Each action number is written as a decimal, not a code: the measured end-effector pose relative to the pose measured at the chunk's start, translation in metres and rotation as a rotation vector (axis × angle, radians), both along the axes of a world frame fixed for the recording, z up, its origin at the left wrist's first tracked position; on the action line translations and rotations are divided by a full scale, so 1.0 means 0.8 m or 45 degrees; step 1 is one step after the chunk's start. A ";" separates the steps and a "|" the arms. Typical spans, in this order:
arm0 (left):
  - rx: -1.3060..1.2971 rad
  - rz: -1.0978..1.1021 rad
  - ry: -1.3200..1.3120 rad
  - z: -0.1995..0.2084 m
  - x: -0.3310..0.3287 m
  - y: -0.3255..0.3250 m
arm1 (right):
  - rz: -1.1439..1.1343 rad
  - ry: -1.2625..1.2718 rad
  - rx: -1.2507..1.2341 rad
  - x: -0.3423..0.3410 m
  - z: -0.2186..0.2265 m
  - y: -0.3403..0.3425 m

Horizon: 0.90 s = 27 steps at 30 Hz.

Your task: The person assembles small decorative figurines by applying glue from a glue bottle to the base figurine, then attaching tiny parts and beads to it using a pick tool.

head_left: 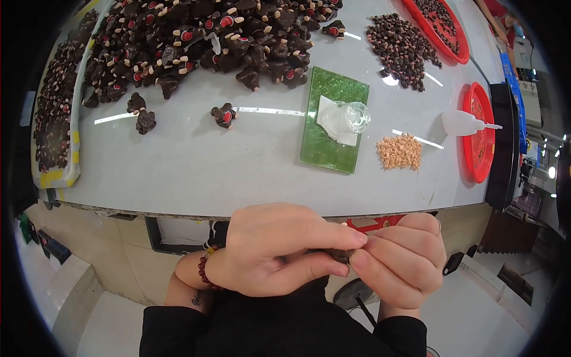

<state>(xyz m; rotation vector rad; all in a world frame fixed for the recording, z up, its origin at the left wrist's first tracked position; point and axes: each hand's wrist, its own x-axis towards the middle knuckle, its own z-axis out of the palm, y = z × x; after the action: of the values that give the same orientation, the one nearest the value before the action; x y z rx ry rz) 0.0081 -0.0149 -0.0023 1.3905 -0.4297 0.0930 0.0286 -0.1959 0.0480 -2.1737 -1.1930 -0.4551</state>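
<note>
In front of my body, just off the table's near edge, my left hand (276, 250) pinches a small dark brown piece (341, 254) between thumb and index finger. My right hand (407, 259) is closed against the same piece from the other side, its thumb and fingertips meeting it. Most of the piece is hidden by my fingers. Beyond my hands, a dark brown figure (224, 115) with red and beige parts lies alone on the table. Nearest my right hand on the tabletop is a small heap of beige pieces (399, 152).
A green slab (315, 156) bears a folded white tissue (328, 122) and a clear cup (357, 117). Dark figures pile up (250, 50) at the back left. At right are a heap of dark bits (401, 50), a white squeeze bottle (461, 123) and red trays (484, 166).
</note>
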 end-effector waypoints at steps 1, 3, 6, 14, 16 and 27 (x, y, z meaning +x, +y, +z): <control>0.001 0.002 0.001 0.001 0.000 0.000 | 0.002 0.001 0.001 0.000 0.000 0.000; 0.008 0.029 0.000 0.004 -0.001 -0.001 | 0.008 0.001 0.019 -0.001 0.000 0.000; 0.012 0.040 -0.018 0.005 -0.001 -0.003 | 0.006 0.035 0.048 -0.001 -0.001 0.000; 0.022 0.012 -0.040 0.005 0.002 0.000 | -0.019 0.062 0.117 -0.002 -0.004 0.004; 0.027 0.010 -0.042 0.007 0.002 0.001 | -0.025 0.070 0.133 -0.001 -0.002 0.005; 0.180 0.928 -0.039 -0.009 0.006 0.095 | -0.243 0.100 0.110 -0.002 -0.008 -0.016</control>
<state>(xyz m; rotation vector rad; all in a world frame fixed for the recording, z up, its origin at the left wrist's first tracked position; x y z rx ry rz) 0.0129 0.0611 -0.0099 1.6303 0.0668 0.6886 0.0266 -0.2091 0.0414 -2.2186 -0.9113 -0.4869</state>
